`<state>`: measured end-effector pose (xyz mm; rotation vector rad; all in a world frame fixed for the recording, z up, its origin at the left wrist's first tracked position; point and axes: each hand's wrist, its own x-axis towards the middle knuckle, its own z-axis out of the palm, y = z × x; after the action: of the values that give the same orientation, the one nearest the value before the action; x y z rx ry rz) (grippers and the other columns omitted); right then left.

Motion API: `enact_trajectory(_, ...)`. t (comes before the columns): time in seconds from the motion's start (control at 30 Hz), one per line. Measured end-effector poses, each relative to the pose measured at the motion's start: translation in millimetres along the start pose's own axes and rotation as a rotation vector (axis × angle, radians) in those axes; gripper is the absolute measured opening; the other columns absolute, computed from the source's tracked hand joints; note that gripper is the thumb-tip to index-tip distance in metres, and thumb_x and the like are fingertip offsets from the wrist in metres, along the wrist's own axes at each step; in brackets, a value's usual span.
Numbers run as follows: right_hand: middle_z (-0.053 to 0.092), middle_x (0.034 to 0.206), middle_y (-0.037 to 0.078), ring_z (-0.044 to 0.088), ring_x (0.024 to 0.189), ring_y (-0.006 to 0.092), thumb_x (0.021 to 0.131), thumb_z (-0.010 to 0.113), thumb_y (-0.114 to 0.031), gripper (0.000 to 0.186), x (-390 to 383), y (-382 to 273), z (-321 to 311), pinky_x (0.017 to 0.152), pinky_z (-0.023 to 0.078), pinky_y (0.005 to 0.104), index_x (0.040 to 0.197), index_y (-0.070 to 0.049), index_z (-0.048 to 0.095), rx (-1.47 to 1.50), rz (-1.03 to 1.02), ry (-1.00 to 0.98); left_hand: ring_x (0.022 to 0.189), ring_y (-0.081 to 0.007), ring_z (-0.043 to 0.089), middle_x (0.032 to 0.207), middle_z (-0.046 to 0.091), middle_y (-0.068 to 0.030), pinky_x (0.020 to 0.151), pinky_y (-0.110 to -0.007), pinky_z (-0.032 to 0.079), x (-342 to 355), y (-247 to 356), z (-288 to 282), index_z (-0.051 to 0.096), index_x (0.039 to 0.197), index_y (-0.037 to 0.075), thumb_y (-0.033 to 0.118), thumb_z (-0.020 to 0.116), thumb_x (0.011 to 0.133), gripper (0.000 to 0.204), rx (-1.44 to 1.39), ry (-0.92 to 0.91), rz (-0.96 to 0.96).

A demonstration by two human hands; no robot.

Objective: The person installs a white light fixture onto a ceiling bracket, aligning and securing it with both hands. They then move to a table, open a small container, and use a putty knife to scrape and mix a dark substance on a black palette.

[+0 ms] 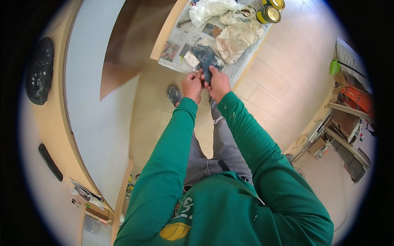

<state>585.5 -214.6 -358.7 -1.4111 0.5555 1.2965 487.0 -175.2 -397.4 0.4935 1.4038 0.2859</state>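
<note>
A dark, flat, blade-like tool [206, 69], perhaps a putty scraper, is gripped in my right hand [218, 83], fingers closed round its near end and thumb on top. My left hand [192, 87] is closed just beside it, fingertips bunched against the tool's left edge. Whatever is in those fingertips is hidden. Just beyond my hands lies a white board or sheet [191, 60] smeared with dark paste. It rests on newspaper [172, 67] covering a low wooden table. A crumpled cream plastic bag [239, 41] sits to the right of the sheet.
A white plastic bag [211, 10] lies at the table's far side. Two yellow-and-dark tins [269, 14] stand at its far right corner. At left is a pale cabinet panel [96, 123] with black handles. Shelves with an orange-red tool [357, 98] line the right. My shoe [174, 94] is below the table.
</note>
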Motion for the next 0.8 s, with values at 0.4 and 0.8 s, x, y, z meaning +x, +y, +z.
enact_trajectory(0.4,0.066,0.074,0.013,0.052,0.046,0.0182,0.104,0.054,-0.027,0.026,26.9,-28.2,9.0,0.038,0.038,0.0304,0.103,0.000,0.057,0.047,-0.089,0.071,0.061,-0.0145,0.066,0.076,0.068,-0.0071,0.052,-0.027,0.053,-11.6,9.7,8.6,0.063,0.085,0.002,0.019,0.072,0.098,0.023,0.054,-0.051,0.016)
enact_trajectory(0.8,0.066,0.074,0.006,0.053,0.047,0.0120,0.103,0.060,-0.039,0.034,-52.0,-2.3,-80.6,0.041,0.038,0.0265,0.105,-0.005,0.059,-0.270,-0.079,-0.123,0.067,-0.0184,0.071,0.082,0.072,-0.0130,0.058,-0.034,0.056,12.0,123.0,-4.7,0.070,0.098,-0.001,0.021,0.066,0.094,0.023,1.086,-0.501,0.325)
